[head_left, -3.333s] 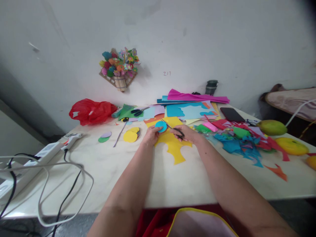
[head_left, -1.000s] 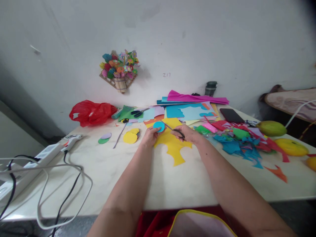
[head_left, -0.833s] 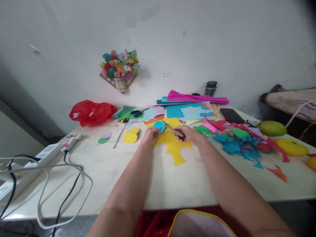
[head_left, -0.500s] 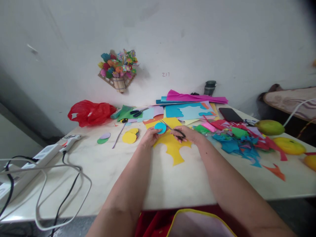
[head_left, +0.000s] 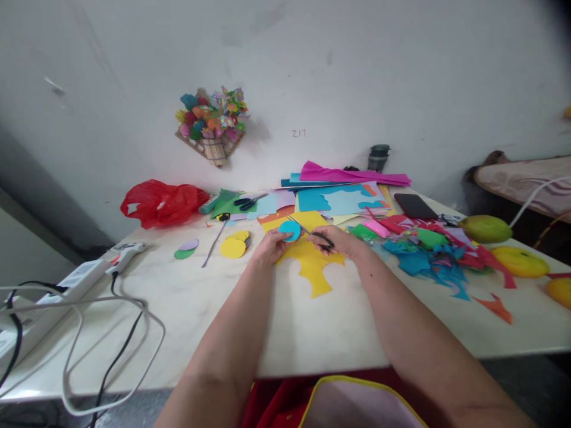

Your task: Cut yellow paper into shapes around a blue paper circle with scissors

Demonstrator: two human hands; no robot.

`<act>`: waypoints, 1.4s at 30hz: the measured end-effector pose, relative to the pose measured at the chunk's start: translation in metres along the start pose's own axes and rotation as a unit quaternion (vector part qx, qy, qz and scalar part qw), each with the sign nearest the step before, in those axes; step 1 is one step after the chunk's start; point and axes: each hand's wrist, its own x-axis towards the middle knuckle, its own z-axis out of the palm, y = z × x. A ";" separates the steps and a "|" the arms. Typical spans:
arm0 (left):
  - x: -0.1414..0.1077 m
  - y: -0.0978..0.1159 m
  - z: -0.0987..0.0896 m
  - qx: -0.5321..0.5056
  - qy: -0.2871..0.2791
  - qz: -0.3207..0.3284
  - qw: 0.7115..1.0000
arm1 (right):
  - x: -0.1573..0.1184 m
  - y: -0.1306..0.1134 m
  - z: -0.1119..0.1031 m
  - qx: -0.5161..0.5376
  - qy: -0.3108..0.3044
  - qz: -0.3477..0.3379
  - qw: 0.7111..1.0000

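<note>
Pinched in my left hand (head_left: 271, 245) is a blue paper circle (head_left: 289, 231), held above a cut yellow sheet (head_left: 316, 273). My right hand (head_left: 335, 239) grips dark-handled scissors (head_left: 324, 241), whose blades point up and left, beside or behind the circle's right edge. The blades look parted. Under both hands the yellow sheet shows curved cut-outs along its near side. To the left lie yellow circles (head_left: 232, 246), with a purple circle (head_left: 190, 244) and a green circle (head_left: 184, 254) farther left.
A second pair of scissors (head_left: 250, 202) and a red plastic bag (head_left: 163, 204) lie at the back left. Colored scraps (head_left: 419, 255), a dark phone (head_left: 416, 206) and mangoes (head_left: 520, 261) are on the right. Power strips (head_left: 75, 285) with loose cables fill the left edge.
The camera view has shifted very slightly. Both hands, the circle and the scissors keep almost the same pose.
</note>
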 end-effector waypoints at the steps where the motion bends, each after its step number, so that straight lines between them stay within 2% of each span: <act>1: 0.000 0.000 0.000 -0.002 0.001 -0.002 1.000 | 0.000 0.000 0.000 0.002 -0.001 0.001 1.000; 16: -0.003 0.002 0.001 -0.035 -0.006 -0.034 0.999 | 0.001 0.002 0.001 0.007 -0.015 -0.007 1.000; 24: -0.002 0.001 0.000 -0.027 -0.005 -0.028 0.999 | 0.001 0.004 0.001 0.000 -0.012 -0.016 1.000; 42: -0.003 0.002 0.002 -0.022 0.002 -0.027 0.999 | -0.003 -0.004 0.004 0.019 0.000 0.020 1.000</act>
